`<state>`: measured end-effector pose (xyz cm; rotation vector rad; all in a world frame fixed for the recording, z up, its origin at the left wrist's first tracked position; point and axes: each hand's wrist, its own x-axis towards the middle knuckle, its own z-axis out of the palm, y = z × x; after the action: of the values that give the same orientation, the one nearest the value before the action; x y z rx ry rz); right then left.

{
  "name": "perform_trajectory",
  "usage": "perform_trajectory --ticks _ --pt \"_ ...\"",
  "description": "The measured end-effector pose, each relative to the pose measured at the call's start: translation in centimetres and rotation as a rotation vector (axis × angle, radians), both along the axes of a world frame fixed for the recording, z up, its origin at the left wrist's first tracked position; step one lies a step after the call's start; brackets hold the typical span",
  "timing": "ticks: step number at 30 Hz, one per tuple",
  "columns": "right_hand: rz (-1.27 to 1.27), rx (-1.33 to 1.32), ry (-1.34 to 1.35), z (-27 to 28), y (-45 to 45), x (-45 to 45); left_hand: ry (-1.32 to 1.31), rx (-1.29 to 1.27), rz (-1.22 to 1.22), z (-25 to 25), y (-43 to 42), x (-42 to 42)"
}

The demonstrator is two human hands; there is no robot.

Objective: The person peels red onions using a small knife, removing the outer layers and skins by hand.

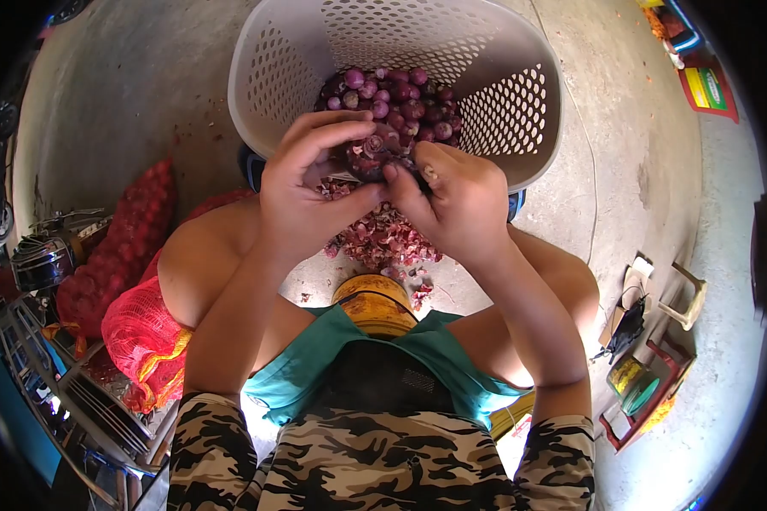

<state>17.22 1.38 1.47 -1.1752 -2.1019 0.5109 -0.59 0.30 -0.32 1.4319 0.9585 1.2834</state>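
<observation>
Over the near side of the basket, both hands meet at a dark onion. Left hand half-curled, fingers over the onion's far side, thumb below, has hold of it. Right hand mostly closed, fingers folded, thumb and forefinger pinching at the onion's right side; can't tell if anything else sits hidden in that palm. More purple onions lie in the basket; loose skins are heaped on the floor between basket and yellow tub. Red mesh sack beside the left leg.

Risks, judged: left grip looks fingertip-light, so a hard tug from the right could pop the onion loose; being near the rim, it could drop among the skins instead of the basket. Papery flakes could also fall onto the onions if pulled off right there.
</observation>
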Motion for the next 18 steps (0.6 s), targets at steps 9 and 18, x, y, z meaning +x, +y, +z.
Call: perform_trajectory --ticks 9,18 --pt "0.069 0.187 -0.139 0.1 0.9 0.5 0.028 -0.064 0.012 0.2 -0.1 -0.3" --pt "-0.008 -0.020 -0.029 0.9 1.3 1.4 0.207 0.041 0.102 -0.1 0.2 -0.7"
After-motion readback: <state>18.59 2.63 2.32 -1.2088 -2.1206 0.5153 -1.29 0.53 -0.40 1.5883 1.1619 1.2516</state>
